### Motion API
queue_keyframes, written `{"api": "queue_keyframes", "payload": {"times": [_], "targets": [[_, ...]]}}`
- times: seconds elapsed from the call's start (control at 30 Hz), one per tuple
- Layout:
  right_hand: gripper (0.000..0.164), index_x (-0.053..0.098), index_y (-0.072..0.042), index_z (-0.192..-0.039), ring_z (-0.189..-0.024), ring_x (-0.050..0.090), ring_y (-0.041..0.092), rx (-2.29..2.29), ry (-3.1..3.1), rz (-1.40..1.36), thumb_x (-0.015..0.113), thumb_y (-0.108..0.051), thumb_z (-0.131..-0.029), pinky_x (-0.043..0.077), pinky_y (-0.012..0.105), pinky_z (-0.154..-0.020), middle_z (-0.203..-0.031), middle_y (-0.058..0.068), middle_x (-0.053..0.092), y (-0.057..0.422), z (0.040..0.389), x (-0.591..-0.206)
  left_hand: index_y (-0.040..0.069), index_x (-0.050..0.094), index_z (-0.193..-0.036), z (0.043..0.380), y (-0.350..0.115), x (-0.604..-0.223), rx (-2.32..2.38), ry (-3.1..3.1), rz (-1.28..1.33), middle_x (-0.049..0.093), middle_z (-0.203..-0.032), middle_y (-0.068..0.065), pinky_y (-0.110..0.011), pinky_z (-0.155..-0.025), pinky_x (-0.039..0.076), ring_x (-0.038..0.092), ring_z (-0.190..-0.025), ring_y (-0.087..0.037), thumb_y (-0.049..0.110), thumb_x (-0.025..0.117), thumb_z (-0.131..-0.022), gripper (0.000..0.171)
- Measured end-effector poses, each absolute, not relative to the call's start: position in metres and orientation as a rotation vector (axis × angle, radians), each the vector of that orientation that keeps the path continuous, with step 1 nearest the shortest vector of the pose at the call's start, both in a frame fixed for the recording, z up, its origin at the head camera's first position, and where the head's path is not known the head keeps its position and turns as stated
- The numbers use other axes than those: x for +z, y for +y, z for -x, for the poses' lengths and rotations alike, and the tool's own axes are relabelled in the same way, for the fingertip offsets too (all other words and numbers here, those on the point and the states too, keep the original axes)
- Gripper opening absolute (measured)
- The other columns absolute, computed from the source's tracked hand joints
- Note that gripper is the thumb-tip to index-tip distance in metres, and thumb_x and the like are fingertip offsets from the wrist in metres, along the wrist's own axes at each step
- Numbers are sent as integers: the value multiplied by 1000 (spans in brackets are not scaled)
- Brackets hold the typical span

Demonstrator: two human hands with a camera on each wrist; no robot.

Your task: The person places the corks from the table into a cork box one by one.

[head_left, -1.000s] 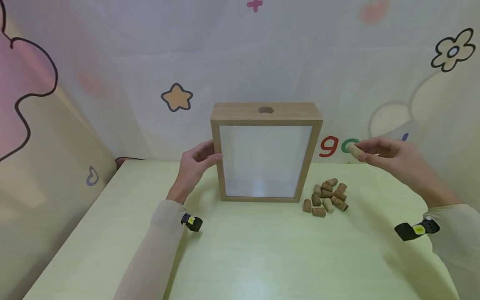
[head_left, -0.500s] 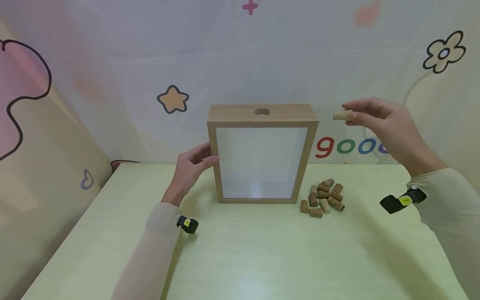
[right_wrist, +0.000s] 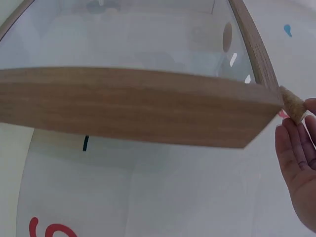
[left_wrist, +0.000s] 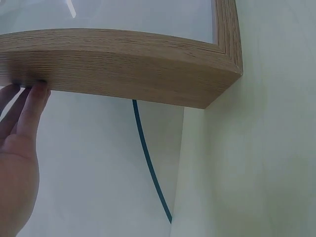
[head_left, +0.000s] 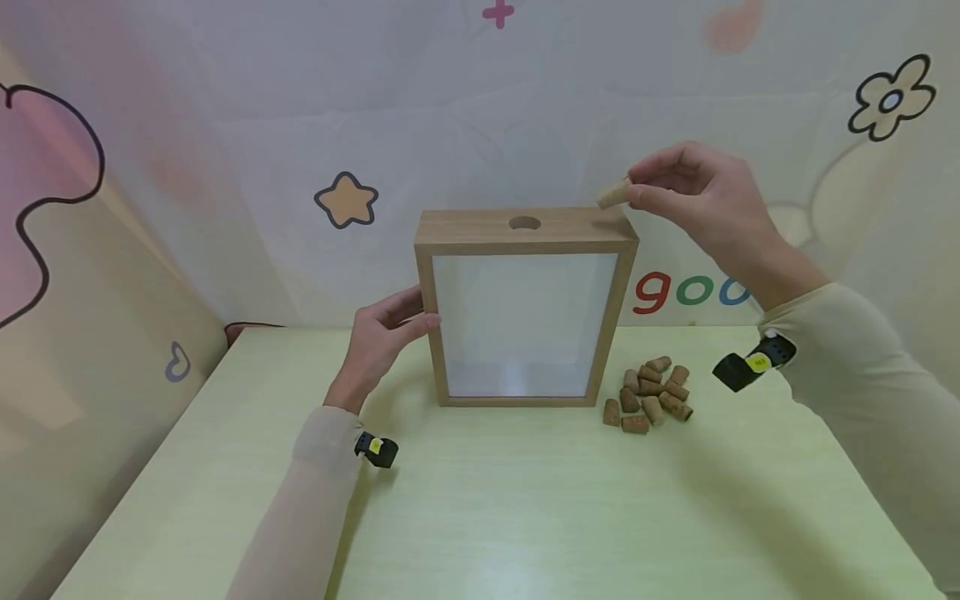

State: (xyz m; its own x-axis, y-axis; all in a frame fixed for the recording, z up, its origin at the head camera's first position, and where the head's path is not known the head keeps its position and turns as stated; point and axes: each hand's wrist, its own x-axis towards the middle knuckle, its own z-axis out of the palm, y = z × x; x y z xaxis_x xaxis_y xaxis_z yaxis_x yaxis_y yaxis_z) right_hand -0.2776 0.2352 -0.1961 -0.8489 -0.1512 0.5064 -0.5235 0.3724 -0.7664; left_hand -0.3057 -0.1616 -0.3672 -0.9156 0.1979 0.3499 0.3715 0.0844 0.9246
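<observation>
A wooden box frame (head_left: 527,402) with a clear front panel stands upright on the table; a round hole (head_left: 525,223) is cut in its top. My left hand (head_left: 382,337) grips its left side, thumb on the front edge, and the left wrist view shows fingers (left_wrist: 34,106) against the side wall. My right hand (head_left: 701,196) pinches a pale wine cork (head_left: 615,194) between thumb and fingers, close over the top's right end. In the right wrist view the cork (right_wrist: 293,104) appears beside the frame's upper corner.
Several wine corks (head_left: 651,387) lie in a loose pile on the table (head_left: 480,500), right of the frame's base. A printed cloth backdrop (head_left: 262,150) hangs close behind the frame.
My right hand has risen and moved left with the cork, from right of the frame to over its top right end. My left hand keeps its grip on the frame's side.
</observation>
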Motion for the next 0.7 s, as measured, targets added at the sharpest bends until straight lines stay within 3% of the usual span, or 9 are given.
{"api": "queue_keyframes", "payload": {"times": [0.3, 0.7], "targets": [[22, 75, -10, -118, -105, 70, 13, 1404, -2294, -664, 79, -20, -98, 52, 21, -90, -119, 1, 72, 202, 285, -193, 5, 62, -149, 305, -160, -366, -1937, -2193, 582, 68, -140, -12, -35, -105, 56, 67, -127, -27, 20, 81, -96, 58], [24, 75, -6, -118, -98, 71, 14, 1338, -2316, -750, 78, -19, -98, 53, 23, -91, -114, 3, 75, 170, 295, -189, 3, 64, -145, 304, -158, -365, -1952, -2156, 572, 68, -139, -15, -34, -102, 57, 65, -128, -32, 15, 81, -96, 53]]}}
